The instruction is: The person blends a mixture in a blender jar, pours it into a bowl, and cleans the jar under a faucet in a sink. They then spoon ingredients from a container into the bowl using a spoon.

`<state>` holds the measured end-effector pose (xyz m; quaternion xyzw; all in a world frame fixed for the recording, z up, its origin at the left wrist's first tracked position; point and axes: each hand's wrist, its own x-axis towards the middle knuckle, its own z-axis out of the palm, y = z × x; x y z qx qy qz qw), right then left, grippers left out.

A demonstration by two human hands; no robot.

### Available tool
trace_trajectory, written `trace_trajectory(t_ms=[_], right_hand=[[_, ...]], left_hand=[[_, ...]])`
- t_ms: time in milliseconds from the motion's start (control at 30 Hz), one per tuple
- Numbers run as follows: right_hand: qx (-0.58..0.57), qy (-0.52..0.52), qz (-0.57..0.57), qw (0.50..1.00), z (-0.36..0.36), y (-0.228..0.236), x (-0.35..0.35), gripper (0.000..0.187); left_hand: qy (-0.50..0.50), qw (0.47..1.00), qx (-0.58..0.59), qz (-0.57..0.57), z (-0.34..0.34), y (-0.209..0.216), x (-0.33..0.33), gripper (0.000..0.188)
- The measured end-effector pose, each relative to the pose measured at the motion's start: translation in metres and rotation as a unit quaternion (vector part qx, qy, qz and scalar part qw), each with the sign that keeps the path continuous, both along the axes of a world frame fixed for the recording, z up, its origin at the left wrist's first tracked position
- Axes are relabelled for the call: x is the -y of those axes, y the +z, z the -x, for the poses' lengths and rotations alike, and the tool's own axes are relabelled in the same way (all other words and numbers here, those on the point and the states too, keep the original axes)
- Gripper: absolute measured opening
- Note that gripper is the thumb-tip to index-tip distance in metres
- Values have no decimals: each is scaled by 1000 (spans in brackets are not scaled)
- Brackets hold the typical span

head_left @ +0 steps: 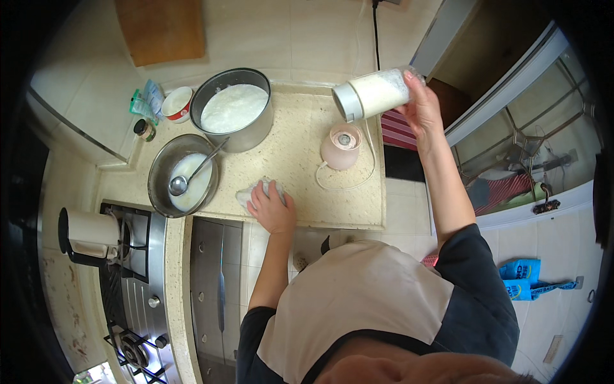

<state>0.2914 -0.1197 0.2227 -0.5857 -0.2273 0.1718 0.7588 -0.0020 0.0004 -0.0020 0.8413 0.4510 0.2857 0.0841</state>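
Note:
My right hand (422, 105) is closed round the bottom end of a clear blender cup (382, 94). The cup holds a whitish liquid and lies nearly sideways in the air, its grey collar pointing left. Below it, a pale pink blender base (340, 148) stands on the counter with its white cord looped beside it. At the counter's front edge my left hand (272, 210) grips a crumpled pale cloth (244, 197) pressed on the surface. To its left is a steel bowl (158, 169) of milky liquid, with a ladle (180, 185) resting in it.
A deep grey pot (254, 131) of white, foamy contents stands behind the steel bowl. A red and white cup (177, 104) and a small spice jar (144, 130) stand at the back left. On the left, a cream kettle (93, 233) sits on the gas stove (137, 313).

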Motion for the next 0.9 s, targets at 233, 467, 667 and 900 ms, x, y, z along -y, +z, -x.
trace_trajectory(t_ms=[233, 467, 667, 900], right_hand=[[-463, 119, -208, 854, 32, -43, 18, 53], [-398, 44, -245, 883, 32, -42, 40, 50], [-364, 1, -168, 916, 44, -54, 37, 49], [-251, -29, -111, 961, 55, -44, 35, 51]], left_hand=[[4, 1000, 3, -1, 3, -2, -1, 47], [-4, 1000, 1, -25, 2, -1, -2, 46], [-6, 1000, -7, -20, 2, -1, -2, 46], [2, 1000, -8, -26, 0, -3, -3, 46]])
